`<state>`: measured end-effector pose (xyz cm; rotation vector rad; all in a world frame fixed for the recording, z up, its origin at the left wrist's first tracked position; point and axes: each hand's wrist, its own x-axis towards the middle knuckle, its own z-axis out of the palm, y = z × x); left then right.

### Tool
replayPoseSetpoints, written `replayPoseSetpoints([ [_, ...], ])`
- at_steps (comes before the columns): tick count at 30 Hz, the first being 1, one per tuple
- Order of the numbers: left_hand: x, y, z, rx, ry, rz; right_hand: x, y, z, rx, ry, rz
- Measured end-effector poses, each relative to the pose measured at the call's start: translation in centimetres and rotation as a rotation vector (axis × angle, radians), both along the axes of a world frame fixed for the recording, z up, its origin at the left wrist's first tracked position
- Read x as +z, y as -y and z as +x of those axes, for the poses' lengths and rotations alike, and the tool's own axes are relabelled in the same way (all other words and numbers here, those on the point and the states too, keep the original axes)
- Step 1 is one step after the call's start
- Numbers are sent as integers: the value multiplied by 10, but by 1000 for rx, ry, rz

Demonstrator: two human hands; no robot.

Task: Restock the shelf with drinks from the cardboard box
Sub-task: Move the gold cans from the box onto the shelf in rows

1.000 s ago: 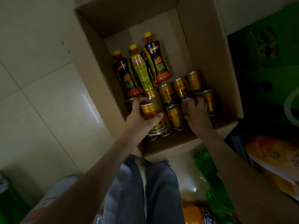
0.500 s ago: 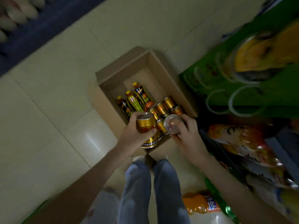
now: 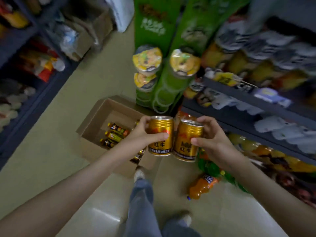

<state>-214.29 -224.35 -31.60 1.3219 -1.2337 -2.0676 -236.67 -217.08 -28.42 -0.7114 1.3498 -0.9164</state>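
L hand (image 3: pixel 141 135) wraps L can (image 3: pixel 160 127): thumb across the front, fingers curled round the far side, can upright. R hand (image 3: pixel 212 140) grips R can (image 3: pixel 187 134) likewise, thumb on the front, fingers hooked at the top rim; this can tilts slightly. Both cans are gold, just beside each other, can't tell if touching, and held above the box's (image 3: pixel 95 120) near right corner. Bottles (image 3: pixel 116 135) lie inside the box. Shelf (image 3: pixel 256 103) stands right of the box.

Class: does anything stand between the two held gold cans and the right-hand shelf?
Nothing visible does. The left hand grips the left can, the right hand the right can, in open air beside the shelf; an orange bottle lies below.
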Motion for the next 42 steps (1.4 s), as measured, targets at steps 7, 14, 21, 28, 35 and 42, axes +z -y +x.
replayPoseSetpoints([
  [7,66,-114,-160,-202,-121,-27,65,-164,-121,-297,133,-65],
  [14,155,-195,-304,-410,-228,-217,134,-272,-220,-665,103,-223],
  [21,241,-214,-408,-610,-362,-362,211,-309,-287,-769,-35,-491],
  [28,314,-202,-488,-735,-456,-523,283,-312,-351,-809,-219,-618],
  [35,384,-186,-548,-676,-559,-648,345,-286,-420,-845,-361,-752],
  [42,440,-162,-595,-481,-646,-719,410,-250,-516,-799,-474,-919],
])
